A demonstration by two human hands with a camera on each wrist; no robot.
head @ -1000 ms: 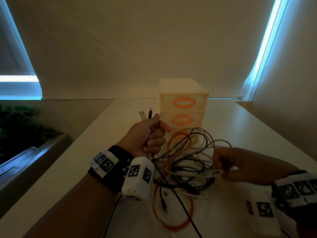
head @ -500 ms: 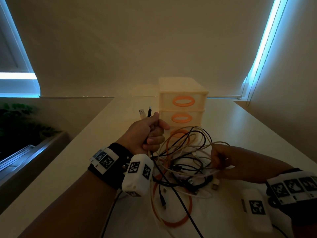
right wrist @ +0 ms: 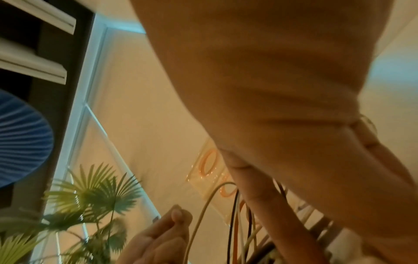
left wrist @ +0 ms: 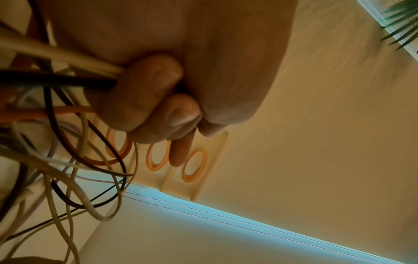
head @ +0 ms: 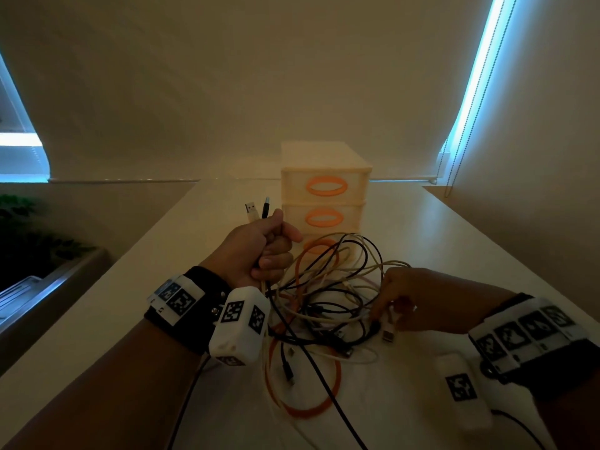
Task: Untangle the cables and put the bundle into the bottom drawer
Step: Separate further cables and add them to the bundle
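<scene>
A tangle of black, white and orange cables [head: 324,300] lies on the white table [head: 438,241] in front of a cream three-drawer unit [head: 324,164]. The unit's bottom drawer [head: 319,246] is closed and partly hidden by cable loops. My left hand [head: 276,254] is raised and grips a few cables in a fist [left wrist: 147,100]. Two USB plugs [head: 258,211] stick up above the fist. My right hand [head: 384,311] reaches into the tangle's right side and pinches a white cable by its USB plug [head: 389,334]. An orange loop [head: 305,394] trails toward me.
The drawer unit's upper two drawers are closed, each with an orange oval handle [head: 325,186]. A drawn blind and a bead chain [head: 467,125] hang behind the table. A plant [right wrist: 95,196] stands to the left, beyond the table's left edge.
My right hand has shifted slightly left and down into the tangle, and the white plug now hangs under its fingers. My left fist has stayed put with its cables.
</scene>
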